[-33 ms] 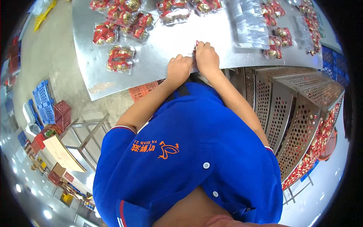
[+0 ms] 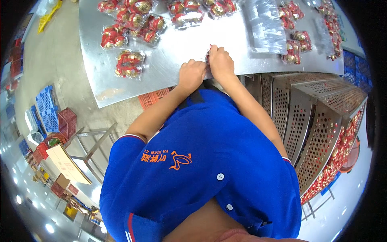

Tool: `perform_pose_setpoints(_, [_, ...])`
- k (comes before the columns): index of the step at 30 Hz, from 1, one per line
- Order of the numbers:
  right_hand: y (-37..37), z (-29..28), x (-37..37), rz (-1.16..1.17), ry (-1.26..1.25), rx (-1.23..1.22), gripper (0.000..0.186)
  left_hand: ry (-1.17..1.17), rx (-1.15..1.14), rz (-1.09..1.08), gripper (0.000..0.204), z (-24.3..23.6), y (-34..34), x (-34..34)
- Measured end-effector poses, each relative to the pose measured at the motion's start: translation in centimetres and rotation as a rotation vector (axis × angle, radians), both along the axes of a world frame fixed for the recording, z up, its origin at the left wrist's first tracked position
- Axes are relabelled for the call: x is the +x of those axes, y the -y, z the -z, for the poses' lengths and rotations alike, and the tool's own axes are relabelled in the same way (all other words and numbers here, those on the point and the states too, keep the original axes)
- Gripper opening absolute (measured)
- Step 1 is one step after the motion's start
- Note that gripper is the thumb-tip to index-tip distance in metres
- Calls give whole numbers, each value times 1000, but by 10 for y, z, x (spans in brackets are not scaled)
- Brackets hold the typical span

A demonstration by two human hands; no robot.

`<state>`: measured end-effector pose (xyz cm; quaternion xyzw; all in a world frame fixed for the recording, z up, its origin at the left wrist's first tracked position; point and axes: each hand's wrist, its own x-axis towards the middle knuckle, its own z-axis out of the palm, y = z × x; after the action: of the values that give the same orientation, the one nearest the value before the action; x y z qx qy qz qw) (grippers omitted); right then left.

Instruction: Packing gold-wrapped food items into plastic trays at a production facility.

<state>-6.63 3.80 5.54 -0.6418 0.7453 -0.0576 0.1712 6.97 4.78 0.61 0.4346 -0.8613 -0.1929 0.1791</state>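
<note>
At the near edge of the metal table (image 2: 161, 60), my left hand (image 2: 192, 75) and my right hand (image 2: 221, 63) are close together with their fingers curled in. Between them a small bag of red-and-gold wrapped pieces (image 2: 208, 59) shows only as a narrow strip; the hands hide the rest. My right hand grips it from the right and above, while my left hand's closed fingers press at its left side. Left of my hands lies a clear bag of red-and-gold pieces (image 2: 130, 64). Flat clear plastic bags (image 2: 266, 30) lie in a stack to the right.
More filled bags (image 2: 139, 20) lie at the far left of the table, others (image 2: 294, 46) beyond the stack. Perforated metal bins (image 2: 318, 109) stand below the table on the right, with many red-and-gold pieces (image 2: 334, 161). An orange crate (image 2: 153, 98) sits under the near edge.
</note>
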Motion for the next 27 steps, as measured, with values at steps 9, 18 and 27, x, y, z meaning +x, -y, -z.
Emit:
perform_pose_setpoints(9, [-38,7,-29,-340,37,-121,38,21,69,52,24,-7,12,9])
perform_pose_setpoints(18, [-19,10,-6,-165,66,-176,20,-373,189,-161,30,-33,-9,-25])
perform_pose_setpoints(27, [-30,28,-66,-63,627,-195,42,-373,319,-68,35,-26,-2,-45])
